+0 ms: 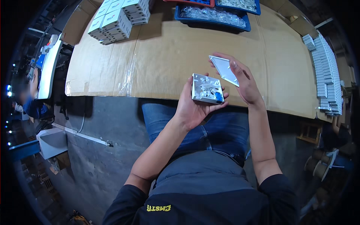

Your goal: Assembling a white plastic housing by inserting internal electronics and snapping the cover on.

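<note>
My left hand [193, 110] is closed around a small white square plastic box [194, 90], held just past the table's near edge with its top uncovered. Inside it lie loose white and clear pieces [208, 87] and a blue piece [218, 96]; their exact kind is too small to tell. To the right, my right hand [243, 80] grips a white square cover [224, 69], tilted with its inner side and small corner posts showing. The cover is apart from the box. Some fingers of the right hand are hidden behind it.
A cardboard-covered table [161, 60] spreads before me. Stacked white boxes [116, 22] stand at the far left. At the back are a blue bin [213, 18] of clear bags and another blue bin [240, 5] of small white parts. Many white pieces [326, 71] line the right edge.
</note>
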`<state>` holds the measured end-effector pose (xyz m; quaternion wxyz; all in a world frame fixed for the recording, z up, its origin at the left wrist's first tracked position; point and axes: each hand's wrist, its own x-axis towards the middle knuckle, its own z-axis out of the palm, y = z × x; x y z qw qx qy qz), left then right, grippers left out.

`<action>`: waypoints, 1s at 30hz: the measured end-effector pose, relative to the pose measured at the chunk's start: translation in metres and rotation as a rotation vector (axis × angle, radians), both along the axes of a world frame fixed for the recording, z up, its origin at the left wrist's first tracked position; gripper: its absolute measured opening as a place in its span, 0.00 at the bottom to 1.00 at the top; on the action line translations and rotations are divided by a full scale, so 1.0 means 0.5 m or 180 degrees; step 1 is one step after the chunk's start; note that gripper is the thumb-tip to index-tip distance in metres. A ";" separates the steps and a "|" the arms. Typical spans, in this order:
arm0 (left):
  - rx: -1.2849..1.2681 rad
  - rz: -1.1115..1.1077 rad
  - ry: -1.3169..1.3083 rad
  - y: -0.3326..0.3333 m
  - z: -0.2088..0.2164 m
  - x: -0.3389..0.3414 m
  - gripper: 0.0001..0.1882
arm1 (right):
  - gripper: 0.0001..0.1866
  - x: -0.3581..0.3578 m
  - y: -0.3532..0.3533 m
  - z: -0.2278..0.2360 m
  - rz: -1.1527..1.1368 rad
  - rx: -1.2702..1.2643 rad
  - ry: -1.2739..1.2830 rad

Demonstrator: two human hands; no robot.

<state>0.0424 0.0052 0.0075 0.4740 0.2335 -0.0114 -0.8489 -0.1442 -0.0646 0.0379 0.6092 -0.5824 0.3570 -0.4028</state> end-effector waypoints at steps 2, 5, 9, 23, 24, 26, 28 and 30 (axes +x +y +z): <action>0.0069 -0.0016 0.0003 0.000 0.001 -0.004 0.34 | 0.32 0.008 0.000 -0.003 0.0096 -0.0115 0.0185; -0.0002 -0.0093 0.0007 0.000 -0.003 -0.006 0.34 | 0.31 0.014 0.003 -0.012 0.0297 -0.0122 0.0397; -0.0077 -0.0047 -0.0028 0.003 -0.014 -0.004 0.35 | 0.30 0.015 0.005 -0.018 0.0493 0.0084 0.0687; -0.0063 -0.0044 -0.0007 0.004 -0.016 0.001 0.33 | 0.26 0.036 0.013 -0.033 0.0692 0.0221 0.0530; -0.0079 -0.0072 0.0007 0.004 -0.023 0.003 0.33 | 0.25 0.037 0.009 -0.037 0.0700 0.0165 0.0566; -0.0090 -0.0099 0.0020 0.005 -0.031 0.004 0.33 | 0.25 0.037 0.005 -0.035 0.0734 0.0392 0.0658; 0.0102 -0.0078 0.0032 0.005 -0.031 0.001 0.37 | 0.25 0.036 0.002 -0.043 0.0766 0.0619 0.0749; 0.0168 -0.0069 0.0126 0.005 -0.045 0.001 0.37 | 0.25 0.038 0.001 -0.069 0.0773 0.0342 0.0708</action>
